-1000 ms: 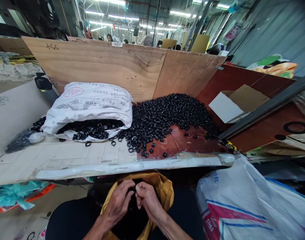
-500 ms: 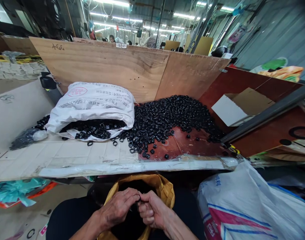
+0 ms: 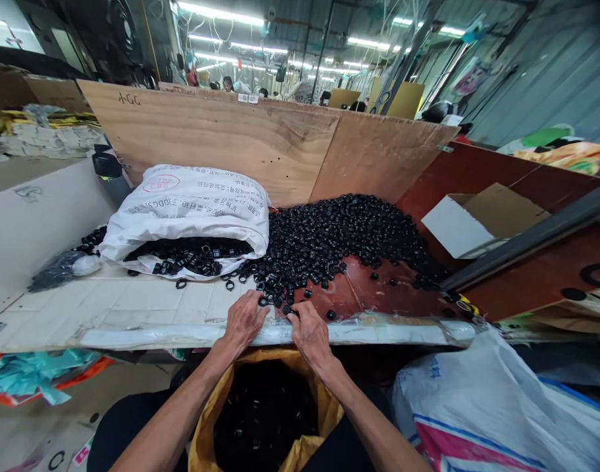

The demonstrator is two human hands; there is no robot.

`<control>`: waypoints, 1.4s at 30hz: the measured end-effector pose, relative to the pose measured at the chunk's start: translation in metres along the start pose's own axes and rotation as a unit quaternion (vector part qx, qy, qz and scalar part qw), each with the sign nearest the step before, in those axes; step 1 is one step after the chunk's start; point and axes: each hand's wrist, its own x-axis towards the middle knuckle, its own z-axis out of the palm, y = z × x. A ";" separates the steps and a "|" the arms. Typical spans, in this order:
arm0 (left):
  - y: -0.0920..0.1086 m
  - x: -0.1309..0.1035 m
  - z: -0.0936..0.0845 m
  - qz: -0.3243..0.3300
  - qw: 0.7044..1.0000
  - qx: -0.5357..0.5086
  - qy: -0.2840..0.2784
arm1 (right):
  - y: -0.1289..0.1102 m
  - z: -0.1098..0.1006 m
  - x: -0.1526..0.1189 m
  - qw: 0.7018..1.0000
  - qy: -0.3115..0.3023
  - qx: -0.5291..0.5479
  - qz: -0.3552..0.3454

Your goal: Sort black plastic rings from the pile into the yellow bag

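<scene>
My left hand (image 3: 245,319) reaches onto the table's front part, its thumb and index finger apart beside a small black ring (image 3: 263,301). To its right, my right hand (image 3: 310,330) has thumb and fingertips closed at a small black plastic piece (image 3: 288,309); its exact kind is hard to make out. Both hands are at the near edge of a heap of small black plastic pieces (image 3: 349,229), some of them rings. Below, between my forearms, a yellow sack (image 3: 208,419) stands open with many dark pieces inside.
A white printed sack (image 3: 191,196) lies on the table, black pieces spilling from its mouth. Wooden boards (image 3: 221,137) wall the back. An open carton (image 3: 457,223) and a metal bar (image 3: 520,242) are at the right. A white woven bag (image 3: 457,387) stands lower right.
Both hands have parted from above the yellow sack and moved forward to the heap's near edge. The sack's inside now shows more fully.
</scene>
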 end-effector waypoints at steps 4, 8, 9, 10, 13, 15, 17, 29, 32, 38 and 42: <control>-0.005 -0.001 0.002 -0.007 0.996 -0.093 0.008 | 0.002 0.005 -0.008 0.995 0.044 0.091 -0.002; -0.008 -0.002 -0.007 -0.029 0.959 -0.280 -0.010 | -0.011 0.010 -0.005 0.951 0.027 0.293 0.090; -0.008 -0.002 -0.011 -0.041 0.944 -0.327 -0.026 | -0.015 0.012 -0.002 0.937 0.018 0.331 0.106; -0.007 -0.002 -0.014 -0.057 0.925 -0.374 -0.045 | -0.020 0.014 0.001 0.928 0.015 0.358 0.107; -0.004 -0.004 -0.021 -0.112 0.863 -0.482 -0.097 | -0.034 0.019 0.007 0.921 0.022 0.383 0.059; -0.002 -0.005 -0.024 -0.127 0.851 -0.500 -0.101 | -0.041 0.020 0.007 0.916 0.026 0.396 0.062; 0.000 -0.007 -0.025 -0.124 0.856 -0.494 -0.087 | -0.046 0.020 0.005 0.909 0.033 0.405 0.090; 0.001 -0.010 -0.021 -0.080 0.860 -0.500 -0.063 | -0.044 0.022 0.001 0.947 0.050 0.313 0.051; 0.003 -0.010 -0.021 -0.075 0.853 -0.514 -0.056 | -0.047 0.015 0.000 0.948 0.027 0.317 0.015; 0.000 -0.012 -0.021 -0.058 0.866 -0.493 -0.065 | -0.045 0.002 0.005 0.955 -0.025 0.295 0.000; -0.002 -0.012 -0.020 -0.048 0.888 -0.453 -0.061 | -0.045 0.004 0.009 0.979 -0.008 0.200 -0.048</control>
